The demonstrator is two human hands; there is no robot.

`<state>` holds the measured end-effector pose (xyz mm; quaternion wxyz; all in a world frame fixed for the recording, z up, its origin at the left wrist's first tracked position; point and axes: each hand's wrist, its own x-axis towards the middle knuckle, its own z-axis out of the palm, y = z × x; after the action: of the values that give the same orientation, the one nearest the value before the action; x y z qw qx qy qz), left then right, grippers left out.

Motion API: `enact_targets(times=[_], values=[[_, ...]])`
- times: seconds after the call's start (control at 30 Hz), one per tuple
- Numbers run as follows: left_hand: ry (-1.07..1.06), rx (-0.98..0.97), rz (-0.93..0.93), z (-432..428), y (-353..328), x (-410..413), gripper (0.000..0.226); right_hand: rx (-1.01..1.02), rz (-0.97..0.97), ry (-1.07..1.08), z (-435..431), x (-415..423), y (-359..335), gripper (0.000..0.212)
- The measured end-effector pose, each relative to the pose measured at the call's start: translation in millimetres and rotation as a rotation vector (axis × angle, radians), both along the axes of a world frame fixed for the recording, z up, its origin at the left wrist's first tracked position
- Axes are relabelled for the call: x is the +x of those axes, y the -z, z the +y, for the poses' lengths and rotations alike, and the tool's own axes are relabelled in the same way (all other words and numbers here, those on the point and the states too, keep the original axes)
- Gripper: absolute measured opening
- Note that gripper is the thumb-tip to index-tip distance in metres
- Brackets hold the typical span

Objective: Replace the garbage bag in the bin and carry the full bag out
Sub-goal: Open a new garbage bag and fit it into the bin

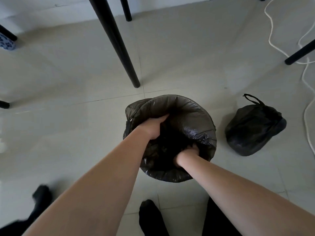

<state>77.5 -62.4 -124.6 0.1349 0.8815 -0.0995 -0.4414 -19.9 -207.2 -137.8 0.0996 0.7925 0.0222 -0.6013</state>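
Note:
A round bin (207,147) stands on the tiled floor at the centre, lined with a thin black garbage bag (175,104) whose top is folded over the rim. Both my hands reach down inside it. My left hand (154,126) presses into the liner at the left wall, fingers curled on the plastic. My right hand (185,155) is deeper at the near right, its fingers hidden in the dark plastic. The full garbage bag (254,128), black and tied with a loop handle on top, lies on the floor to the right of the bin.
Black table legs (117,43) stand just behind the bin, another (300,51) at the right. A white cable (306,92) snakes along the right floor past the full bag. My feet in black socks (150,217) are close in front of the bin.

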Motion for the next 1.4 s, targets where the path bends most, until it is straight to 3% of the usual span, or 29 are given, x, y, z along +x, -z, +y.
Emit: enact_targets(times=[0.1,0.17,0.3,0.4,0.47,0.57,0.7,0.8,0.93,1.0,1.07,1.1,1.13,1.27,1.4], values=[[0.069,0.043,-0.015,-3,1,-4,0.103,0.012,0.002,-0.003,1,6,-7,0.073],[0.105,0.056,-0.047,-4,1,-6,0.097,0.095,-0.039,0.069,3,12,-18,0.067],[0.181,0.088,-0.095,-3,-13,-9,0.041,0.368,-0.207,0.125,-8,27,-56,0.034],[0.266,0.092,-0.164,-10,-26,-30,0.027,0.432,-0.421,-0.004,-14,30,-68,0.03],[0.449,0.266,-0.154,-9,-23,-47,0.046,0.385,-0.512,-0.191,-15,29,-60,0.05],[0.662,0.605,-0.074,2,-14,-61,0.099,0.111,-0.393,-0.431,-25,30,-38,0.079],[0.776,0.766,-0.091,11,-9,-58,0.118,-0.076,-0.314,-0.618,-32,29,-11,0.092],[0.751,0.748,-0.105,9,-15,-53,0.118,-0.067,-0.322,-0.536,-25,29,-9,0.095],[0.585,0.586,-0.129,3,-25,-55,0.113,0.008,-0.398,-0.415,-17,28,-37,0.088],[0.575,0.484,-0.206,-2,-30,-58,0.09,0.052,-0.418,-0.42,-14,25,-47,0.082],[0.576,0.298,-0.311,-6,-33,-58,0.045,0.111,-0.405,-0.421,-13,21,-49,0.078],[0.551,0.216,-0.33,-7,-31,-56,0.035,0.134,-0.396,-0.423,-13,20,-47,0.077],[0.523,0.166,-0.327,-8,-28,-54,0.04,0.132,-0.384,-0.431,-15,18,-44,0.079],[0.493,0.357,-0.208,0,-17,-36,0.133,-0.104,-0.242,-0.508,-27,19,-30,0.101],[0.489,0.483,-0.166,4,-9,-33,0.151,-0.18,-0.193,-0.56,-33,23,-20,0.108]])
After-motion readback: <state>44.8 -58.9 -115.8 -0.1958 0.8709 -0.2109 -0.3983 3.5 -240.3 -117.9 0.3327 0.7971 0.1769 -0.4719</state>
